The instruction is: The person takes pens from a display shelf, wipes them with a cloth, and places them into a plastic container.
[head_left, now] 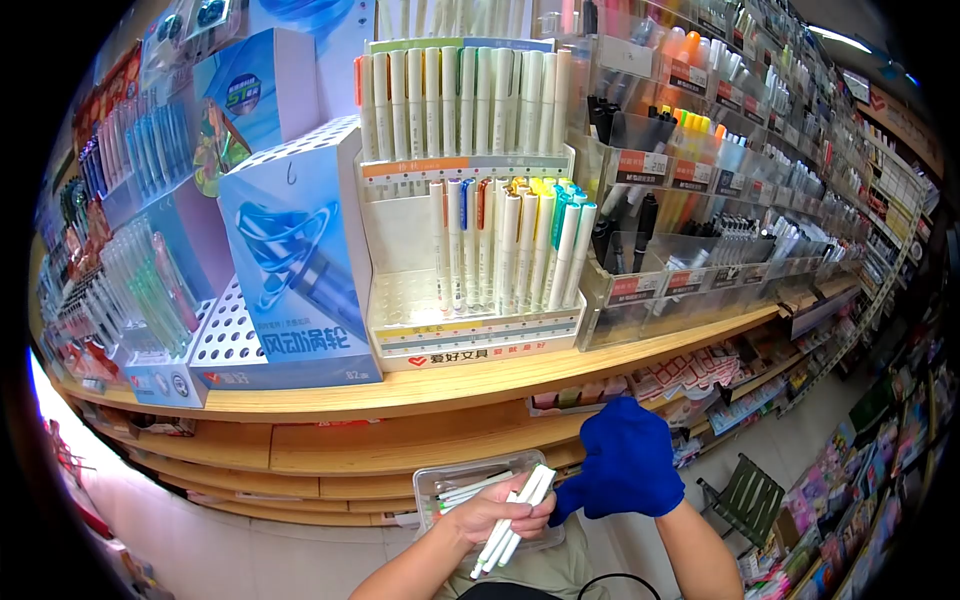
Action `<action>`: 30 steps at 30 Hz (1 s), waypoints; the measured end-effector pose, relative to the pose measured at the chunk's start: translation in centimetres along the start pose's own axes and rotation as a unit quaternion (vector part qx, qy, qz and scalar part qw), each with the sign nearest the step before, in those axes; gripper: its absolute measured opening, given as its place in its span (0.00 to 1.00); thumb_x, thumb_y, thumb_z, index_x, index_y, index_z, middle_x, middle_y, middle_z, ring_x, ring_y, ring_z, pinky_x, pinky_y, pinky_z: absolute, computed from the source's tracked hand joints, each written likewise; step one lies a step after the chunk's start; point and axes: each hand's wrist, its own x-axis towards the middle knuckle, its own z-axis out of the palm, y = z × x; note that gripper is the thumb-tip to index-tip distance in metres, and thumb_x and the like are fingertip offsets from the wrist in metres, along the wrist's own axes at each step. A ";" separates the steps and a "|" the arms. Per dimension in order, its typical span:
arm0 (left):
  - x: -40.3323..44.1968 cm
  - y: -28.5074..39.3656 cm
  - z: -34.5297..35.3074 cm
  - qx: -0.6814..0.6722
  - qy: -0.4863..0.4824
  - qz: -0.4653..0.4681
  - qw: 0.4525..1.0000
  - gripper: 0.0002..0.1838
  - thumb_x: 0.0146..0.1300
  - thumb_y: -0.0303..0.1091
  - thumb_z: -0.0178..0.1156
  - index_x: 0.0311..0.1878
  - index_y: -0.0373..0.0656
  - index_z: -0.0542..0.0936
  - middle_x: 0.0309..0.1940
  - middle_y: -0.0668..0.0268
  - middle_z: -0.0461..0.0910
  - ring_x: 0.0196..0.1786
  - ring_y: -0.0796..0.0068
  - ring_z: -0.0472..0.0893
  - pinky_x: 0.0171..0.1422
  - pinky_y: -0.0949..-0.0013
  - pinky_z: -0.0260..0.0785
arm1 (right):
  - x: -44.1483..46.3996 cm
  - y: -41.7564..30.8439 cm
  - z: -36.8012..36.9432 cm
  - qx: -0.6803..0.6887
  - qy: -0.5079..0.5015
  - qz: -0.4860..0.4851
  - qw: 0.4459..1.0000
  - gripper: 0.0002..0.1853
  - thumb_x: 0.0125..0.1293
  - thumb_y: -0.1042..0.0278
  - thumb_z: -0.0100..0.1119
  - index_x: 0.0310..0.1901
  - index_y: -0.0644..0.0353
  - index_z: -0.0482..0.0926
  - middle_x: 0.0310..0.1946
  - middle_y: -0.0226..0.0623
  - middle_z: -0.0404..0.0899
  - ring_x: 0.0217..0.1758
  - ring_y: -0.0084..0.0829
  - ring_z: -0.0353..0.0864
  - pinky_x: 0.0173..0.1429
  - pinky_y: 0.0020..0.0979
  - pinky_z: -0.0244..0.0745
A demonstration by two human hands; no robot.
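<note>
My left hand is closed around a bundle of white marker pens, held at a slant over my lap. A bright blue cloth mitt covers my right hand, hiding its fingers. Its lower left part reaches close to the pens; whether it touches them I cannot tell. Behind my left hand, a clear plastic box on my lap holds several more white pens. Ahead stands a white tiered display rack with white pens in coloured tones upright in its two rows.
A blue pen display box stands left of the rack on the wooden shelf. Clear acrylic bins of markers rise on the right. Lower shelves curve below. A folding stool stands on the floor at right.
</note>
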 end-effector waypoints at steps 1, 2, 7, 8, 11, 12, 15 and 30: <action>0.0 0.0 0.1 0.003 0.002 -0.002 1.000 0.16 0.63 0.29 0.59 0.50 0.43 0.65 0.33 0.65 0.64 0.27 0.79 0.64 0.30 0.76 0.58 | 0.0 -0.1 -0.2 0.004 -0.011 0.003 1.000 0.18 0.35 0.60 0.68 0.21 0.56 0.67 0.22 0.40 0.67 0.29 0.43 0.71 0.32 0.38 0.66; 0.1 0.0 0.2 0.005 0.005 -0.004 1.000 0.16 0.63 0.29 0.59 0.50 0.43 0.65 0.33 0.65 0.64 0.27 0.79 0.64 0.30 0.76 0.58 | -0.1 -0.4 -0.5 0.009 -0.022 0.006 1.000 0.18 0.36 0.59 0.68 0.22 0.57 0.69 0.23 0.40 0.68 0.30 0.43 0.72 0.32 0.38 0.67; 0.1 -0.1 -0.2 -0.003 0.012 -0.009 1.000 0.16 0.63 0.27 0.58 0.51 0.43 0.66 0.34 0.65 0.65 0.27 0.79 0.64 0.30 0.75 0.58 | -0.3 -2.4 -0.3 0.047 -0.058 0.013 0.997 0.15 0.41 0.60 0.67 0.28 0.56 0.72 0.27 0.40 0.72 0.33 0.45 0.74 0.35 0.39 0.69; 0.1 -0.1 -0.3 -0.007 0.021 -0.012 1.000 0.16 0.63 0.26 0.58 0.52 0.43 0.66 0.35 0.64 0.65 0.27 0.79 0.64 0.30 0.75 0.58 | -0.6 -2.6 0.0 0.059 -0.084 0.007 0.995 0.16 0.42 0.59 0.67 0.30 0.57 0.73 0.28 0.40 0.73 0.34 0.46 0.74 0.36 0.39 0.70; -0.2 -0.7 -1.3 0.008 0.037 -0.024 0.999 0.18 0.62 0.23 0.58 0.54 0.44 0.67 0.36 0.64 0.66 0.28 0.79 0.64 0.30 0.76 0.58 | -2.2 -1.8 3.3 0.133 -0.116 -0.079 0.981 0.19 0.43 0.58 0.68 0.35 0.59 0.75 0.31 0.41 0.75 0.36 0.46 0.76 0.40 0.40 0.72; -0.3 -0.8 -1.5 0.018 0.040 -0.028 0.999 0.19 0.61 0.22 0.57 0.54 0.45 0.67 0.36 0.64 0.67 0.28 0.79 0.64 0.30 0.76 0.58 | -2.1 -1.7 3.9 0.164 -0.119 -0.119 0.972 0.20 0.42 0.58 0.69 0.36 0.59 0.75 0.32 0.41 0.76 0.36 0.46 0.76 0.41 0.40 0.72; -0.4 -0.6 -1.2 0.022 0.059 -0.052 0.997 0.19 0.60 0.21 0.58 0.54 0.45 0.67 0.36 0.64 0.66 0.29 0.79 0.65 0.29 0.76 0.58 | -2.2 -2.0 2.4 0.122 -0.119 -0.013 0.985 0.18 0.47 0.62 0.64 0.40 0.60 0.76 0.40 0.43 0.78 0.44 0.45 0.77 0.46 0.42 0.74; -0.4 -0.7 -0.5 0.094 0.153 -0.045 0.983 0.27 0.56 0.15 0.58 0.58 0.43 0.66 0.32 0.64 0.72 0.27 0.80 0.66 0.30 0.75 0.60 | -0.1 -4.5 1.2 0.074 -0.218 -0.100 0.968 0.10 0.49 0.65 0.61 0.30 0.61 0.73 0.31 0.41 0.73 0.38 0.42 0.76 0.35 0.39 0.74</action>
